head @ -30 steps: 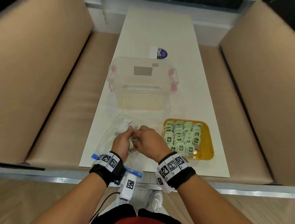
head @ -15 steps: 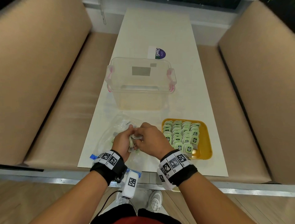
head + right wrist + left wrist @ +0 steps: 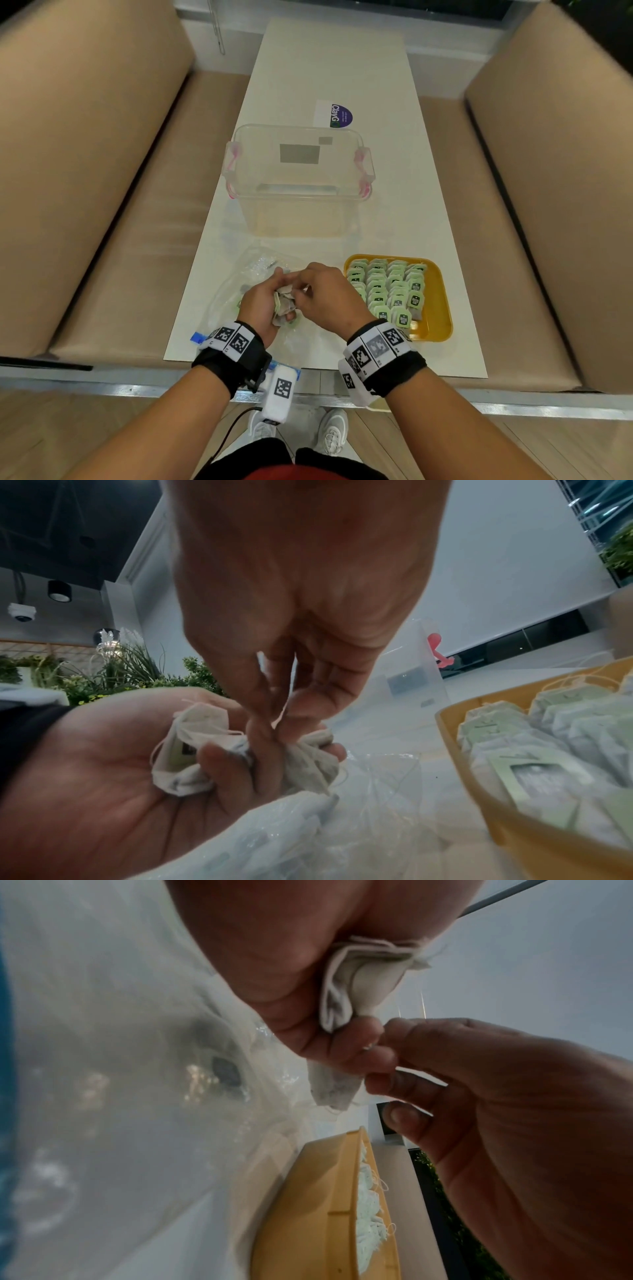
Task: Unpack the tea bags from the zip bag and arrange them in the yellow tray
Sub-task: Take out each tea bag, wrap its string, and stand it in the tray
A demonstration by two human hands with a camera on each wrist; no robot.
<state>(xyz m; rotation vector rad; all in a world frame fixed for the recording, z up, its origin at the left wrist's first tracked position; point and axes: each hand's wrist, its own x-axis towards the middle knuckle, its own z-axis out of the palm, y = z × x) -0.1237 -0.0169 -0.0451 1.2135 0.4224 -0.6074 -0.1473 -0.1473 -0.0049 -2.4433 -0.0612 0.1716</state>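
My left hand (image 3: 265,303) cups a bunch of white tea bags (image 3: 283,301) over the clear zip bag (image 3: 239,294), which lies flat on the white table (image 3: 329,68). My right hand (image 3: 317,291) reaches into that bunch, and its fingertips (image 3: 270,729) pinch one tea bag (image 3: 308,761) in the left palm (image 3: 103,777). In the left wrist view the tea bags (image 3: 356,982) sit folded in the curled left fingers. The yellow tray (image 3: 440,308) stands to the right, with rows of green-tagged tea bags (image 3: 390,287) in it.
A clear plastic box (image 3: 298,178) with pink latches stands behind the zip bag. A printed card (image 3: 334,114) lies further back. Tan padded benches (image 3: 85,171) flank the narrow table on both sides. The table's near edge is just below my wrists.
Both hands stay together over the zip bag. The right fingers have worked slightly within the bunch of tea bags; nothing was let go.
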